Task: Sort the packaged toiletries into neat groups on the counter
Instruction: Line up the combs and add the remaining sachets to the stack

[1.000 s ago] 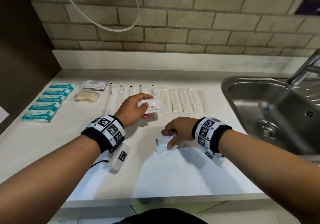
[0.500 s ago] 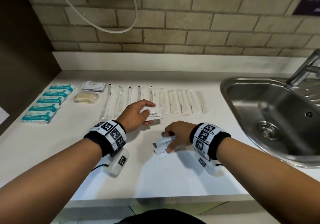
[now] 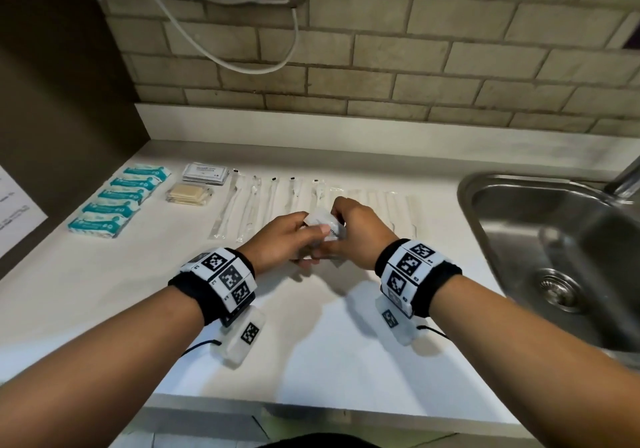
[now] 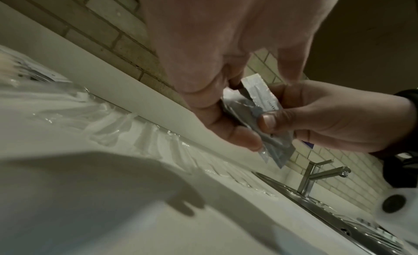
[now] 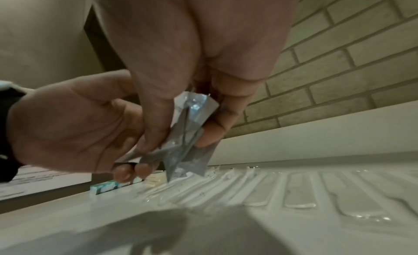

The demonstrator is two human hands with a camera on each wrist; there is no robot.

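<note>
Small white plastic sachets (image 3: 323,227) bunched above white counter (image 3: 311,336); count, print unreadable. My left hand (image 3: 284,243) and right hand (image 3: 360,236) both pinch them. Steel sink (image 3: 540,239) right, cut off; brick wall (image 3: 381,66) behind.

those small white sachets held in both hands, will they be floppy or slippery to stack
Probably floppy: the sachets fan out and bend between the right hand and the left hand. Likely slippery too, since their wrappers look glossy. They seem light, as fingertip pinches hold them.
</note>
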